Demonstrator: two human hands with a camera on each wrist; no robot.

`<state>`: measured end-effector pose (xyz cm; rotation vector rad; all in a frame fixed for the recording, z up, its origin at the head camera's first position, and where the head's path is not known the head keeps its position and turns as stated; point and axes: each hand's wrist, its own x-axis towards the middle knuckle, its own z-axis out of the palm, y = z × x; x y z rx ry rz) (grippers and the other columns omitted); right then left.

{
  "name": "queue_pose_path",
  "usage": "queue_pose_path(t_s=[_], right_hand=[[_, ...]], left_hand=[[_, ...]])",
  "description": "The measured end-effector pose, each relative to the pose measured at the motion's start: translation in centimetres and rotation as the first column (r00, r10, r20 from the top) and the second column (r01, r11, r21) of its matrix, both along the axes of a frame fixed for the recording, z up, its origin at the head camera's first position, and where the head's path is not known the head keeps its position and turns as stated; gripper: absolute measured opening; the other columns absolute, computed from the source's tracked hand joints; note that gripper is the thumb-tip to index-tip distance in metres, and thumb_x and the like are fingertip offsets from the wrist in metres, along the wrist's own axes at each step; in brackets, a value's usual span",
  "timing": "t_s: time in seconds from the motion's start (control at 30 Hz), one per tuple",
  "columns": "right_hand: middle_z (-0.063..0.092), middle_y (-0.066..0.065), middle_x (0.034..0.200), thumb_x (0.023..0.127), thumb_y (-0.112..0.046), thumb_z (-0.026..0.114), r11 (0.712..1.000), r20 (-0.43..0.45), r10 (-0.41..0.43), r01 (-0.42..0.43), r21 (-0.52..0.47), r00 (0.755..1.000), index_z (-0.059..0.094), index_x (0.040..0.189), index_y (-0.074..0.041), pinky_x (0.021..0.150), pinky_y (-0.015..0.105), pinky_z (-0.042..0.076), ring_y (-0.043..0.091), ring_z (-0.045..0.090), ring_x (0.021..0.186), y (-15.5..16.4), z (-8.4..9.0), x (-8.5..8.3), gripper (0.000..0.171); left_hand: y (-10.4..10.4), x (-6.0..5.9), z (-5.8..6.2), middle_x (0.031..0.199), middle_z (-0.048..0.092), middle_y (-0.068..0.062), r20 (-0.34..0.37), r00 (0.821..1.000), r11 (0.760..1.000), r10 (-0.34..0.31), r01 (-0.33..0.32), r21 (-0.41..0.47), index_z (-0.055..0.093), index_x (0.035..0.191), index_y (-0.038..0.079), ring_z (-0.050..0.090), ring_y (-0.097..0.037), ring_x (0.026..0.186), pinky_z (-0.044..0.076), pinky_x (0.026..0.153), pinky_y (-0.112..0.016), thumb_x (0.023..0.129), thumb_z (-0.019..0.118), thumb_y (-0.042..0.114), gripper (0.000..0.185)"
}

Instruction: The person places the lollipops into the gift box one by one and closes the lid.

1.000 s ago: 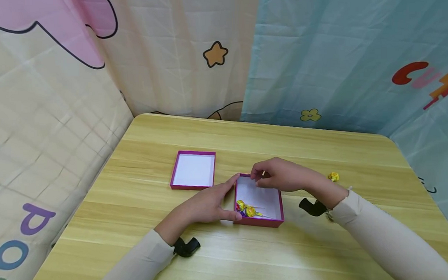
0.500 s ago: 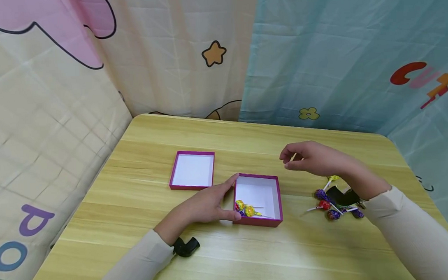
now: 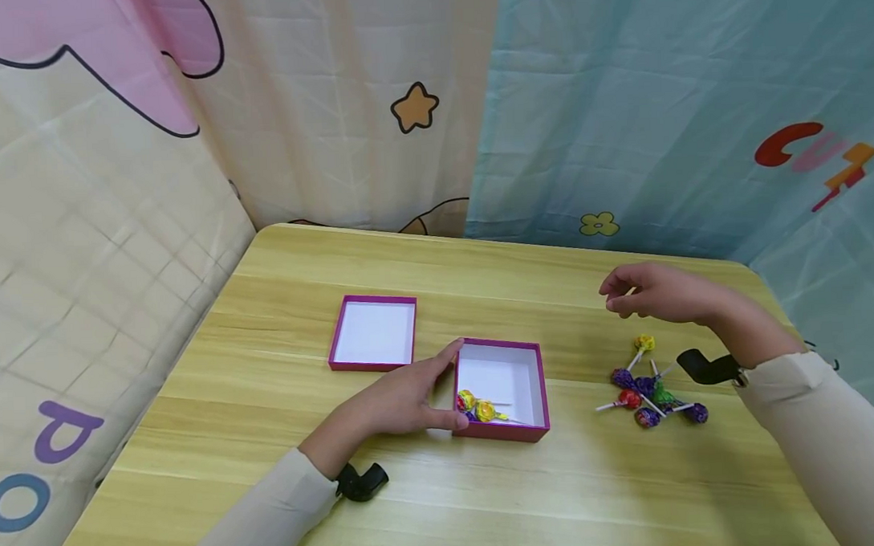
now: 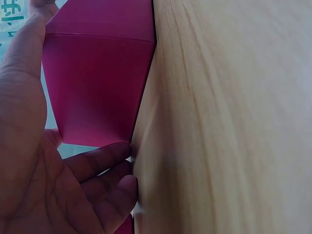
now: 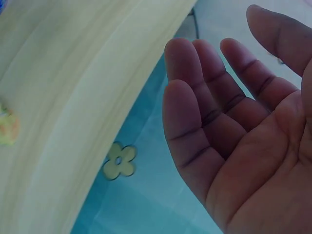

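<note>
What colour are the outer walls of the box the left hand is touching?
Magenta, with a white inside; the box shows best in the head view.

The left hand (image 3: 401, 399) covers the lower left corner of the box (image 3: 535, 382), and the box wall hides part of the lollipops (image 3: 478, 408) inside, so their count cannot be told. In the left wrist view the box (image 4: 97, 83) is cut off at the top edge. The pile (image 3: 651, 394) on the tabletop (image 3: 488, 496) overlaps too tightly to count. In the right wrist view a yellow blur (image 5: 7, 127) sits at the left edge.
</note>
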<state>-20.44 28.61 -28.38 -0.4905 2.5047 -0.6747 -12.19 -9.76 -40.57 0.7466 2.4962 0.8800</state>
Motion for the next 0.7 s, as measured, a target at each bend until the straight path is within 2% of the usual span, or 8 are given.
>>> queue_pose_path(t_s=[0.2, 0.43, 0.53, 0.7], right_hand=[[0.062, 0.015, 0.117, 0.104, -0.02, 0.054, 0.999, 0.094, -0.047, 0.046, 0.013, 0.994, 0.052, 0.127, 0.007, 0.084, 0.047, 0.053, 0.029, 0.063, 0.101, 2.3, -1.5, -1.3, 0.035], [0.059, 0.021, 0.12, 0.104, -0.021, 0.053, 0.992, 0.179, -0.121, 0.11, 0.067, 0.976, 0.047, 0.126, 0.009, 0.083, 0.047, 0.053, 0.032, 0.062, 0.104, 4.8, -3.4, -2.2, 0.038], [0.059, 0.019, 0.115, 0.103, -0.022, 0.054, 0.987, 0.2, -0.151, 0.138, 0.079, 0.968, 0.048, 0.123, 0.009, 0.079, 0.043, 0.052, 0.028, 0.062, 0.098, 5.7, -3.9, -2.3, 0.037], [0.057, 0.01, 0.095, 0.103, -0.018, 0.052, 0.98, 0.238, -0.196, 0.18, 0.088, 0.951, 0.047, 0.12, 0.009, 0.067, 0.034, 0.046, 0.022, 0.055, 0.082, 6.8, -4.7, -2.3, 0.032]], left_hand=[[0.0, 0.0, 0.0, 0.161, 0.028, 0.002, 0.005, 1.0, 1.0, 0.004, -0.004, -0.002, 0.005, 0.16, 0.035, 0.032, -0.017, 0.143, 0.033, 0.113, -0.039, 0.076, 0.067, 0.074, 0.112], [0.0, 0.0, -0.1, 0.161, 0.028, 0.002, 0.005, 1.0, 1.0, 0.001, -0.001, -0.002, 0.004, 0.16, 0.035, 0.032, -0.017, 0.143, 0.033, 0.113, -0.04, 0.076, 0.067, 0.074, 0.112], [0.1, 0.0, 0.0, 0.161, 0.027, 0.002, 0.008, 1.0, 1.0, 0.001, -0.001, -0.005, 0.004, 0.16, 0.035, 0.031, -0.017, 0.144, 0.033, 0.113, -0.04, 0.075, 0.067, 0.074, 0.112], [0.1, -0.1, 0.0, 0.161, 0.028, 0.002, 0.011, 1.0, 1.0, 0.002, -0.002, -0.006, 0.005, 0.16, 0.035, 0.031, -0.017, 0.144, 0.033, 0.113, -0.04, 0.076, 0.067, 0.074, 0.112]])
